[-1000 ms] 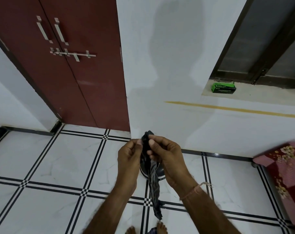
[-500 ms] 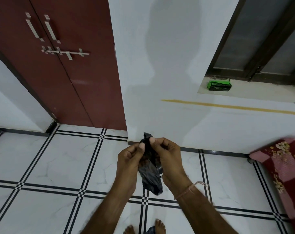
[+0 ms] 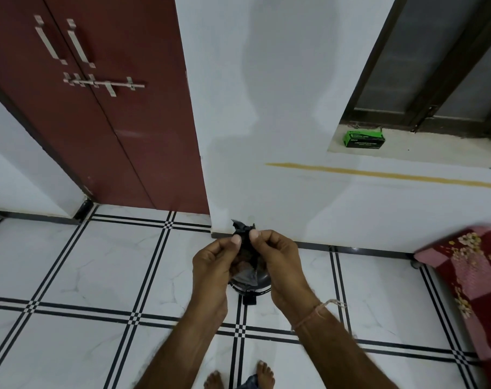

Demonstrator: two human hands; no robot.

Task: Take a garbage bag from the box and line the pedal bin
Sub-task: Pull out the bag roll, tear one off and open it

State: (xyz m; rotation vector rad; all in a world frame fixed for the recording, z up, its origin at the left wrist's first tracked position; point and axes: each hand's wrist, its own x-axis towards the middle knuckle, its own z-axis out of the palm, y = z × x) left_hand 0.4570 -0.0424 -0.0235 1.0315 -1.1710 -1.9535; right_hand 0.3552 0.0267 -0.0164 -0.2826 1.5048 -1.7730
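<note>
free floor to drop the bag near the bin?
Bare tiles left of the left hand, toward the maroon double door, and right of the right hand, up to the red floral mattress. Crowded centre: both hands bunch the black garbage bag over the pedal bin.

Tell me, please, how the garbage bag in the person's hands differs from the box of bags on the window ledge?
The garbage bag is black, soft and crumpled; the box is green, rigid and rectangular. The garbage bag is pinched between the left hand and right hand above the floor, while the box rests untouched on the ledge. Both carry some black.
</note>
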